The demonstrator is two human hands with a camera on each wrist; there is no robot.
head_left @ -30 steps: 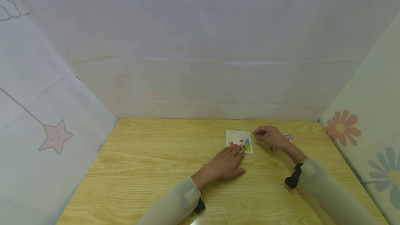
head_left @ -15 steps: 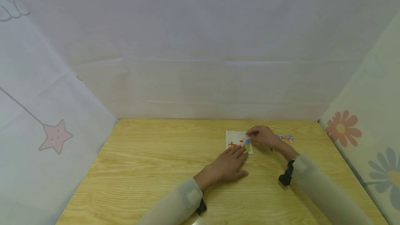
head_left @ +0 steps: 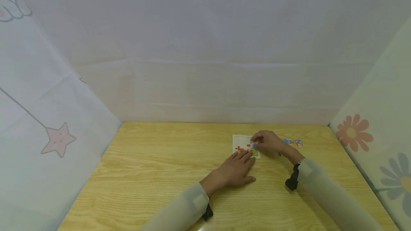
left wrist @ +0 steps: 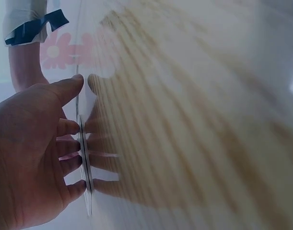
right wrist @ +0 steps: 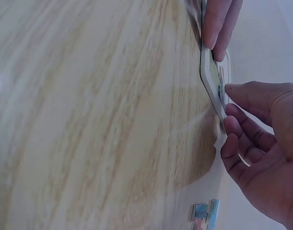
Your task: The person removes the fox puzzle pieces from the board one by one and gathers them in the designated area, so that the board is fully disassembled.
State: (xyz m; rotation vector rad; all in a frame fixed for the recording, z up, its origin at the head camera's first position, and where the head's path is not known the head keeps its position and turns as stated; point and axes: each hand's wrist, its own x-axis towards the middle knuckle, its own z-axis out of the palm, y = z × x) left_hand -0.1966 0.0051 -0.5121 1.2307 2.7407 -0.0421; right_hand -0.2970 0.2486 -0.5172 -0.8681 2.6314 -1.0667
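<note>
A small white-framed jigsaw puzzle board (head_left: 237, 135) lies on the wooden table, with colourful pieces in its lower and right part. My left hand (head_left: 232, 172) rests flat with straight fingers across its near edge, covering that part of the picture. At the board's right side is my right hand (head_left: 269, 142), thumb and fingers curled together. In the right wrist view, the thumb and forefinger of this right hand (right wrist: 266, 129) pinch a small coloured puzzle piece (right wrist: 221, 91) at the board's surface. The fingers partly hide that piece in the head view.
Several loose puzzle pieces (head_left: 293, 142) lie right of the board, partly behind the right wrist. Bare wooden tabletop (head_left: 154, 167) stretches to the left. White cloth walls (head_left: 179, 81) stand along the back and both sides of the table.
My right hand has moved left from the table beside the board onto its right edge, uncovering more of the loose pieces. My left hand has stayed almost in place.
</note>
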